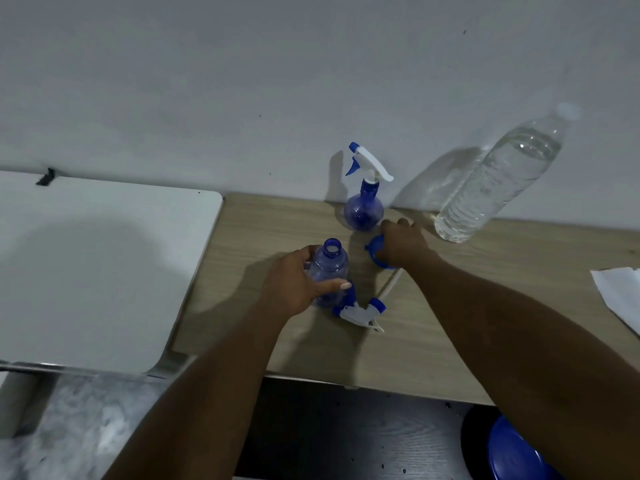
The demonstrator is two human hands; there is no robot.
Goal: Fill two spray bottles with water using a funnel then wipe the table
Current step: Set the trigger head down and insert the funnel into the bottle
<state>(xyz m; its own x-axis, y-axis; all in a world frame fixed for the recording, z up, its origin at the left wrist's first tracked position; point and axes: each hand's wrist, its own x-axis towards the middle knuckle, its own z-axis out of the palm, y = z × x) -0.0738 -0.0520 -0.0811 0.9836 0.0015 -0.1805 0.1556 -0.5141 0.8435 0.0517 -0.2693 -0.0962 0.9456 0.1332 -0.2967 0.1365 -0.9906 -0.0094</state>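
Note:
My left hand (298,284) grips an open blue spray bottle (329,268) standing on the wooden table (433,334), its neck uncapped. The removed spray head (360,311), white and blue with its tube, lies flat just right of that bottle. My right hand (403,245) is closed over a blue funnel (375,252) on the table; most of the funnel is hidden under the fingers. A second blue spray bottle (363,209) with its trigger head on stands by the wall. A large clear water bottle (498,181) stands capped at the back right.
A white tabletop (97,265) adjoins the wooden one on the left. A white paper or cloth (620,292) lies at the right edge. Below the table, a blue round object (512,452) sits on the dark floor.

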